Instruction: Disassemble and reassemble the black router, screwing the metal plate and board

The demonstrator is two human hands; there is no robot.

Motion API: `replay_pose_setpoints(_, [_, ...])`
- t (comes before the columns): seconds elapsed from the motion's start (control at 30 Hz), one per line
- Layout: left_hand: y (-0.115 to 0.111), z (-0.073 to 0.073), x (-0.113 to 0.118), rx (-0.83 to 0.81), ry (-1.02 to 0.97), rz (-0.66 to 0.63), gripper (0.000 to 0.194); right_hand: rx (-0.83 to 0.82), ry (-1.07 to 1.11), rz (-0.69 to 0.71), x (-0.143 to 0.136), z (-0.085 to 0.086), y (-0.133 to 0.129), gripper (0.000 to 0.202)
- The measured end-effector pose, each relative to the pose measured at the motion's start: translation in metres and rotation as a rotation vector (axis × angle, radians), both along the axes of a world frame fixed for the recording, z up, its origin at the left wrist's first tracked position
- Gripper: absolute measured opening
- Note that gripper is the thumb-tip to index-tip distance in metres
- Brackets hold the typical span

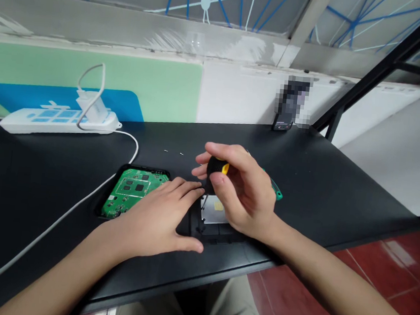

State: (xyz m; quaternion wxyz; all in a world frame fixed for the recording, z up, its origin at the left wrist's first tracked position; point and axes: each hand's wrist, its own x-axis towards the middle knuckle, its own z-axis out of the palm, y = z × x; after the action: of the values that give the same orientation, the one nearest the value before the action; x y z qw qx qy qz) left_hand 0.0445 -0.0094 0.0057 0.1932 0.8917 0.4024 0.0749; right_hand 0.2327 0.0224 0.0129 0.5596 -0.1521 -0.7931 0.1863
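Observation:
My right hand (244, 188) grips a screwdriver (217, 167) with a black and yellow handle, held upright. Its thin shaft points down at the left edge of a silver metal plate (210, 216), which has a small yellowish square on it. The plate lies in a black plastic casing (217, 235), partly hidden by my right hand. Flat, with fingers spread, my left hand (163, 217) rests on the casing's left side. Beside it, a green circuit board (127, 191) sits in a black tray-like shell, its right part covered by my left hand.
Two small screws (181, 153) lie behind the hands on the black table (211, 140). A green-handled item (278, 191) shows past my right hand. At the back are a white power strip (59, 122) with a charger and cable, and a phone (283, 121) against the wall.

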Motion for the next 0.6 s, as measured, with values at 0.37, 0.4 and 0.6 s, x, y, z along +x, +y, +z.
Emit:
replay_pose_setpoints(0.37, [0.000, 0.000, 0.000, -0.018, -0.050, 0.013, 0.084, 0.093, -0.064, -0.106, -0.005, 0.010, 0.000, 0.032])
replay_pose_setpoints(0.4, [0.000, 0.000, 0.000, -0.018, -0.044, 0.013, 0.085, 0.099, -0.064, -0.107, -0.005, 0.010, 0.000, 0.032])
replay_pose_setpoints(0.6, [-0.001, 0.000, 0.000, -0.020, -0.043, 0.015, 0.081, 0.104, -0.064, -0.104, -0.004, 0.008, 0.000, 0.032])
